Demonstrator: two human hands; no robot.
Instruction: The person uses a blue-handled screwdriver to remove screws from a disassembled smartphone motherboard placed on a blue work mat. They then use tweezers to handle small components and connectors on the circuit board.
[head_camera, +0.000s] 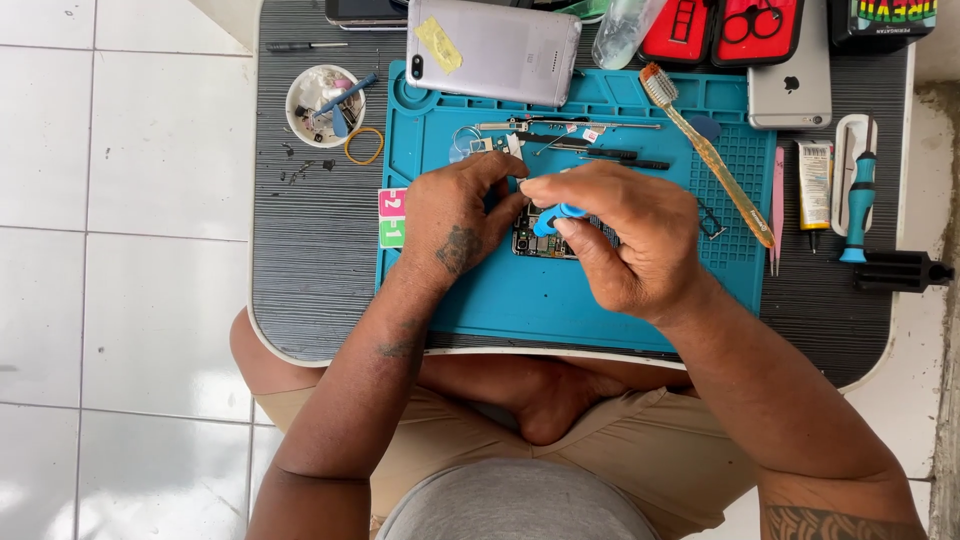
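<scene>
Both forearms angle inward; the left hand curls with fingertips pinched, nearly meeting the right hand, whose fingers close in a grip.

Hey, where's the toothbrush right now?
In the head view, the toothbrush lies diagonally on the blue mat's upper right, beyond the right hand, bristles near the silver phone.

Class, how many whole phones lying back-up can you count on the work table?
2: a pinkish phone at the mat's top edge, and a silver phone at upper right. A dark device at the top edge is cut off, possibly another.
</scene>
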